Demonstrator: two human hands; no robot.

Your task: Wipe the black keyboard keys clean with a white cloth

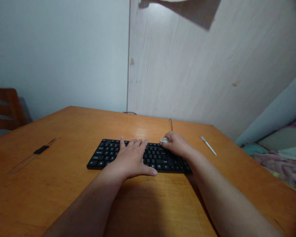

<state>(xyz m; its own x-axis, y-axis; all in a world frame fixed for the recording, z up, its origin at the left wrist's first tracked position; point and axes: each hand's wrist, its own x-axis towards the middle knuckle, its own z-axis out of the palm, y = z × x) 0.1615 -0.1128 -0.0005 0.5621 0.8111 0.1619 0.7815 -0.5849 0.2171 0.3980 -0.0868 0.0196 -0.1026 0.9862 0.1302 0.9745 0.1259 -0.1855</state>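
A black keyboard (106,154) lies flat on the wooden table, its long side facing me. My left hand (132,159) rests spread over its left-middle keys, with the thumb at the near edge. At the upper right of the keyboard, my right hand (176,144) is closed around a crumpled whitish cloth or tissue (164,141), touching the top row of keys. The right forearm covers part of the keyboard's right end.
A white-handled brush (208,145) lies right of the keyboard. To the left is a thin wire-like item with a black middle (41,149). A cable (171,123) runs behind the keyboard. A wooden chair (7,108) stands far left; fabric (281,161) lies beyond the table's right edge.
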